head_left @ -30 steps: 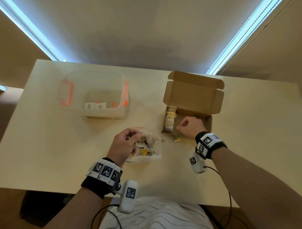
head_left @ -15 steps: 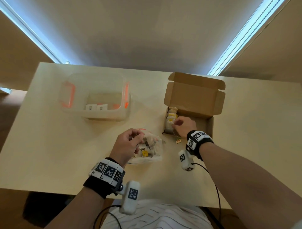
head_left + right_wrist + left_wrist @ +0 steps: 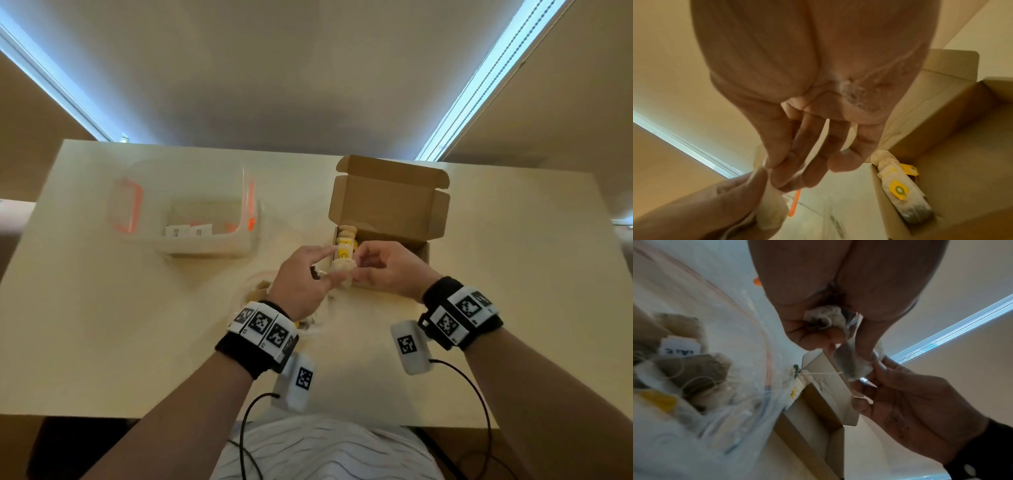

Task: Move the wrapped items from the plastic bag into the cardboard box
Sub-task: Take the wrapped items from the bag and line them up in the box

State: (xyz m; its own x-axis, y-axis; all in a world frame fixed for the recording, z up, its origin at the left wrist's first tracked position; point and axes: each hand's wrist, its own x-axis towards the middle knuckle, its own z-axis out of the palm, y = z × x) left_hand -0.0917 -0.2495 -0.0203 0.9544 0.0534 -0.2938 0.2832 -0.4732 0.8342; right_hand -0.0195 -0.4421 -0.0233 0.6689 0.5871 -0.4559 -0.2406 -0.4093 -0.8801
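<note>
Both the left hand (image 3: 301, 277) and right hand (image 3: 390, 270) pinch one white gauze-wrapped item (image 3: 342, 274), held just before the open brown cardboard box's (image 3: 390, 205) near-left corner.

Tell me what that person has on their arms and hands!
Both hands, the left hand and the right hand, are bare: no gloves, no sleeves. Each wrist wears a black band topped with white blocks printed with black square patterns. A small white box with the same kind of pattern hangs under each wrist, and a thin black cable runs from it.
</note>
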